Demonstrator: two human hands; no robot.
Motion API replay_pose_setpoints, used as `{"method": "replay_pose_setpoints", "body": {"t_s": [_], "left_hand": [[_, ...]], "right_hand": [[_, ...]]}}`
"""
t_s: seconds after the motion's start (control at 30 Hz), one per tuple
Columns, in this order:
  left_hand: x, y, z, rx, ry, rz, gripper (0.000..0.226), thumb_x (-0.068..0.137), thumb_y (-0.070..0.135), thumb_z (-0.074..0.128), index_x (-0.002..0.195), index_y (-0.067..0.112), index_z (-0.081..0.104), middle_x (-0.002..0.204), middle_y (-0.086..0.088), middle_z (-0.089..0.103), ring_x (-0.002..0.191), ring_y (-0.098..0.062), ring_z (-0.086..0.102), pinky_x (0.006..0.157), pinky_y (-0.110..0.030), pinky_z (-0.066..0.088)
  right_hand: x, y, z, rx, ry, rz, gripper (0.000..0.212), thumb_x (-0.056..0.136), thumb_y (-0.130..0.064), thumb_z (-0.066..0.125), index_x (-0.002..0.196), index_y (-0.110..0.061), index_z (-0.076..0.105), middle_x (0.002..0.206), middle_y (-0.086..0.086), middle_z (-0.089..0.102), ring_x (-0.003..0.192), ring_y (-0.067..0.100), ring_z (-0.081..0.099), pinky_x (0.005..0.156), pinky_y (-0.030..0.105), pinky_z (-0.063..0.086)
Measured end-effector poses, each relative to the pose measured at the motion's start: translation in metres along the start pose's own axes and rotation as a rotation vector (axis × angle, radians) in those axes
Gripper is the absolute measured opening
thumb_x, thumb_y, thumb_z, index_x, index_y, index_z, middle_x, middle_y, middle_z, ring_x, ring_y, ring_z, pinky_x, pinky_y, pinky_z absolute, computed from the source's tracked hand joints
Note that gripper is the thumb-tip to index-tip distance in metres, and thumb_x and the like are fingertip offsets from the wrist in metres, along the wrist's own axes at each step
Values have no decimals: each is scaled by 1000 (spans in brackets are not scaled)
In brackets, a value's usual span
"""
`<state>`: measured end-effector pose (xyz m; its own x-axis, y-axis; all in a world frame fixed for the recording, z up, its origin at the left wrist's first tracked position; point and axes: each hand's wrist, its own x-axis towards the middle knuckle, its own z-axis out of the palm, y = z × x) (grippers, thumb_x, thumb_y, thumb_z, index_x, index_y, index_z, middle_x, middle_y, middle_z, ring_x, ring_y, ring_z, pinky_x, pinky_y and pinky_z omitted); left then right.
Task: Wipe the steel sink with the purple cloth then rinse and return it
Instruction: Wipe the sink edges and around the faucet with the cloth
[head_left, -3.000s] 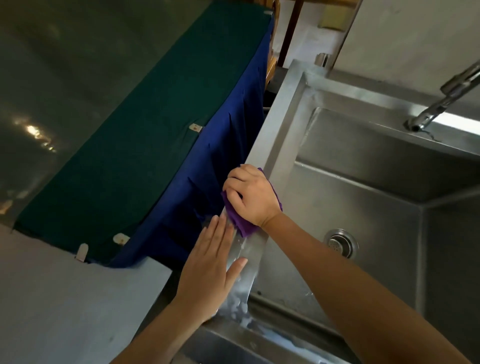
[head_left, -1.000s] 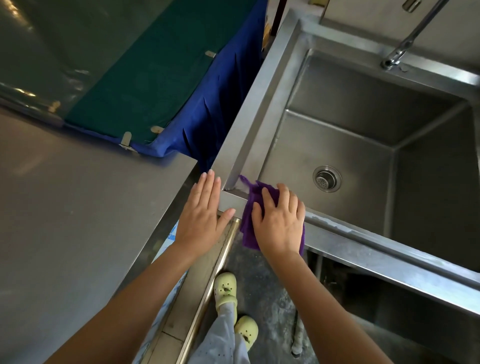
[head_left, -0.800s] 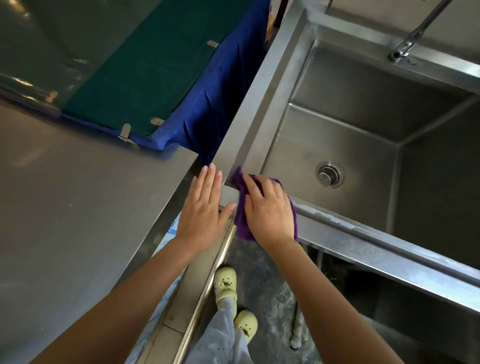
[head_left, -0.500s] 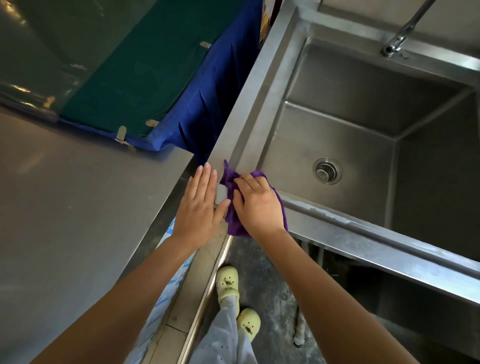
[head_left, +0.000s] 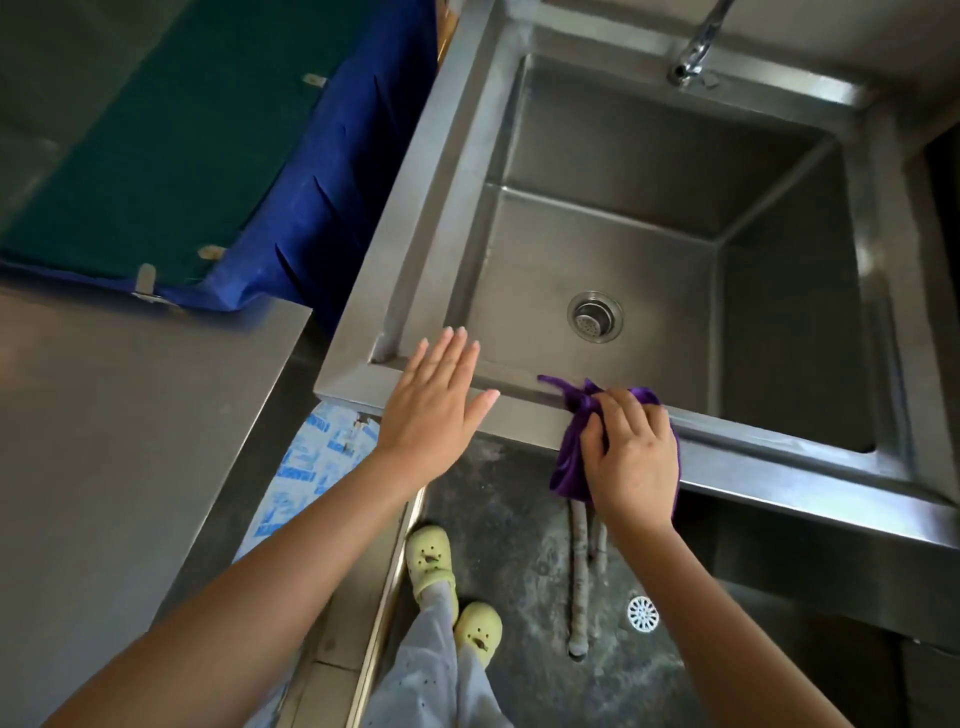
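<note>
While my right grip (head_left: 631, 457) clutches the purple cloth (head_left: 567, 462) against the front rim of the steel sink (head_left: 769, 453) to scrub it, my left grip (head_left: 431, 410) lies flat, released, probably bracing me.

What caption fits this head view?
Right hand holds purple cloth on front rim of steel sink; left hand open beside it.

Single cam, head-worn, wide-angle; straight edges bow near frame borders. Faces steeply down & slightly fwd, close over near rim of sink (head_left: 415, 197). Tap (head_left: 691, 57) at top edge, floor (head_left: 519, 519) & wearer's shoes (head_left: 431, 561) straight below, bench (head_left: 130, 415) at left.
</note>
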<state>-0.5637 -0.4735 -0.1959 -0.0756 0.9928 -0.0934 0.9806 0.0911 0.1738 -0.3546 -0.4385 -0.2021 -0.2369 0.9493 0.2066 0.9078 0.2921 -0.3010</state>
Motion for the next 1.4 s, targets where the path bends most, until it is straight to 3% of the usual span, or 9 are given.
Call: {"method": "replay_pose_setpoints", "body": {"t_s": [0.2,0.3,0.43,0.53,0.73,0.97,1.07,1.2,1.4], "left_hand": [[12,2,3,73,-47,4,76,88,48,-7,146,13,25,154,-4,26,144,-16,20,119,-33,7],[12,2,4,56,-43,-17,73,89,47,-2,143,11,33,151,-6,33,141,-17,27,117,-34,15],[11,1,2,44,-49,-9,68,93,44,8,137,7,44,143,-9,46,135,-21,40,114,-36,27],[9,-1,-1,47,-27,9,64,95,44,15,134,7,48,136,-10,54,130,-23,47,110,-36,31],[9,-2,-3,53,-52,11,66,94,47,11,137,10,45,138,-9,53,131,-24,45,110,-36,31],[9,0,-4,28,-66,18,66,94,47,12,137,8,44,140,-10,50,132,-24,43,111,-38,30],[9,4,-7,33,-75,-5,68,92,46,11,137,7,44,142,-10,47,135,-23,40,113,-36,25],[20,21,-9,-75,-87,-5,75,87,49,6,142,7,35,150,-10,35,142,-22,26,116,-32,10],[29,137,-17,-272,-112,301,59,94,37,14,144,10,30,153,-8,27,144,-20,20,119,-31,7]], "right_hand": [[0,-9,0,-177,12,228,25,87,-22,41,86,-7,61,92,14,64,82,35,52,80,41,36],[8,-45,8,-163,-18,117,21,84,-24,44,81,-12,61,85,10,62,76,32,53,72,39,39],[17,-71,12,-109,-74,10,20,86,-28,45,84,-14,59,90,4,64,80,28,55,69,36,44],[14,-51,8,-129,-98,-62,21,85,-29,42,84,-13,57,89,6,62,80,30,54,69,37,44],[11,32,-18,-227,-105,52,26,86,-29,36,82,-8,51,88,15,56,78,33,50,68,40,41],[4,104,-48,-270,-94,264,33,85,-30,31,87,-4,52,94,21,55,85,39,50,74,46,42],[6,99,-47,-267,-48,365,30,86,-27,34,88,-4,54,97,22,57,89,39,51,77,46,42],[13,72,-36,-220,22,666,24,89,-23,43,93,-3,56,103,20,57,97,38,49,84,45,36],[22,49,-37,182,151,901,31,90,-22,44,110,-5,62,121,17,58,112,39,48,96,37,24]]}}
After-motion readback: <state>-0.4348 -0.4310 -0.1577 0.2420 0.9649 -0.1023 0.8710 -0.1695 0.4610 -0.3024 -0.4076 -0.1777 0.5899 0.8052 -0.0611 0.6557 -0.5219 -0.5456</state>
